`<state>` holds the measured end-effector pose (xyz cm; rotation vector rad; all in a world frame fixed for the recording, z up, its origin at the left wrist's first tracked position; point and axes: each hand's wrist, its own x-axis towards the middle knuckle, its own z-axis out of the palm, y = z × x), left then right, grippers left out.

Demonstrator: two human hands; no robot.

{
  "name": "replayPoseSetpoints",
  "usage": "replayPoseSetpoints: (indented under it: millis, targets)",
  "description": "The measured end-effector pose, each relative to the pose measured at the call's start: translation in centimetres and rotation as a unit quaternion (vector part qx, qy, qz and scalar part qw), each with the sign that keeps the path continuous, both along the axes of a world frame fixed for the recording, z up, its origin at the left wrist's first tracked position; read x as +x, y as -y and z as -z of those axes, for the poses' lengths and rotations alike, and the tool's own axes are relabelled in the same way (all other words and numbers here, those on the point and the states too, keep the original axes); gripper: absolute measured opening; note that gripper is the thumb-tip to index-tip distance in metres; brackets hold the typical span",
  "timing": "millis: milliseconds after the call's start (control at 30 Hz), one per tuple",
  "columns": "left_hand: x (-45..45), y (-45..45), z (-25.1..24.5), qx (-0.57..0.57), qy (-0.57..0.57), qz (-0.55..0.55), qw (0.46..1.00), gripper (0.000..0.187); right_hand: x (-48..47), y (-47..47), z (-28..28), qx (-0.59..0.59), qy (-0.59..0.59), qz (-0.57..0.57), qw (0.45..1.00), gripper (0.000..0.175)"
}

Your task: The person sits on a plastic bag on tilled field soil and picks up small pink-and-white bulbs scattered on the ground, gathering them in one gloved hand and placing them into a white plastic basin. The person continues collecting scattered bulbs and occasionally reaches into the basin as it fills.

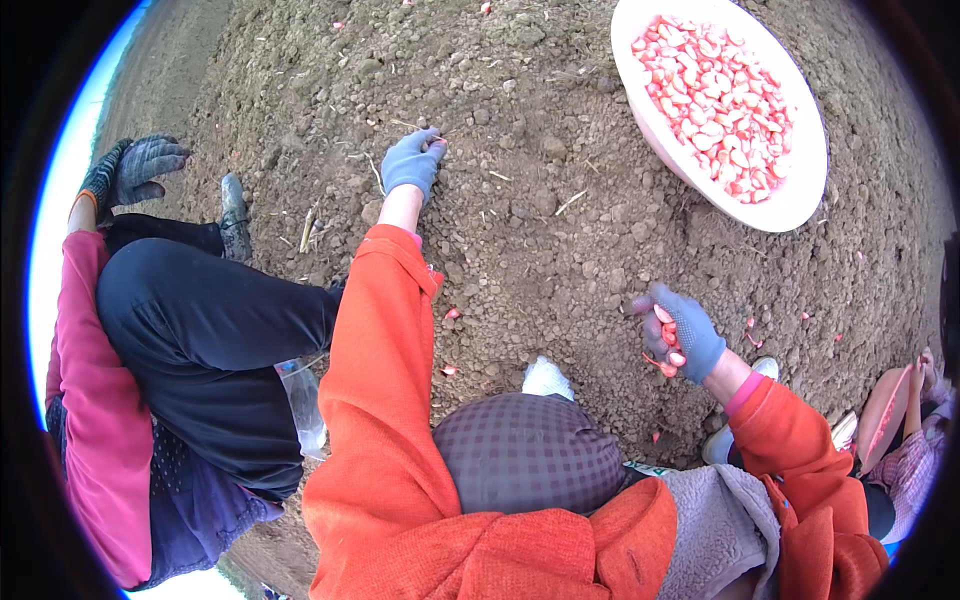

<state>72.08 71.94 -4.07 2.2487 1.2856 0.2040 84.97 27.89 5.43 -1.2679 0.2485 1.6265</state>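
My left hand, in a blue-grey glove, reaches down to the soil at upper centre. A small pinkish tip, apparently a garlic clove, shows between its fingertips. At right, my right hand wears a similar glove with a dotted palm and curls around several reddish garlic cloves. A white basin full of such cloves stands on the ground beyond my right hand. Single cloves lie on the soil between my arms, one above another.
A co-worker's gloved hands and bent dark-trousered leg are close on my left. Another person with a basin of cloves is at far lower right. Lumpy soil bears straw bits. My checked knee is below.
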Motion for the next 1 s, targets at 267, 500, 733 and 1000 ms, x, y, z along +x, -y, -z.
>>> replayPoseSetpoints:
  millis: [267,500,733,1000]
  targets:
    - [1.2,-0.1,-1.2,0.001,-0.150,0.117,0.982,0.024,0.3,-1.5,0.7,-0.003,0.001,0.027,1.000,0.050]
    - [1.8,0.0,-0.9,0.054,-0.197,0.177,0.963,0.024,1.1,-1.4,1.0,-0.007,-0.019,0.050,0.999,0.049]
    - [2.0,-1.2,-0.8,-0.034,-0.184,0.164,0.969,0.024,2.1,-1.1,1.9,0.004,-0.025,0.076,0.997,0.048]
    - [5.5,-0.7,-0.9,-0.037,-0.257,0.199,0.945,0.019,3.3,-1.4,3.0,0.003,-0.048,0.105,0.993,0.049]
